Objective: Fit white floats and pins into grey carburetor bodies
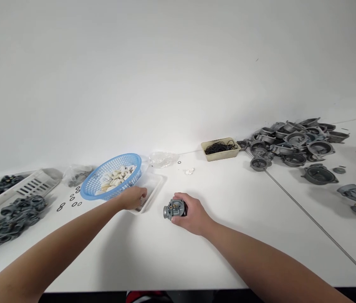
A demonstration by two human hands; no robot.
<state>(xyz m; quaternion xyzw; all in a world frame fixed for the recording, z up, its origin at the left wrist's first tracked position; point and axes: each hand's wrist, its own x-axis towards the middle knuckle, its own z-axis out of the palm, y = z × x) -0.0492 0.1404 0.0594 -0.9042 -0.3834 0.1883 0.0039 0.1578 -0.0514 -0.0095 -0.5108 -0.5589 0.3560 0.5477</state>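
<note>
Legible text, labels, brands, numbers, signs: 0. Item 1: metal carburettor body (174, 208), surfaces: nothing readable at this size. Item 2: blue plastic basket (127, 159), outer wall: small dark marks, too small to read.

Head-worn view, facing forward and down

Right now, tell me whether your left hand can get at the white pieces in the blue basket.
Probably yes. The left hand is at the white tray, right beside the blue plastic basket, with nothing visible between them. Only the basket's rim seems to stand before the white pieces.
</note>
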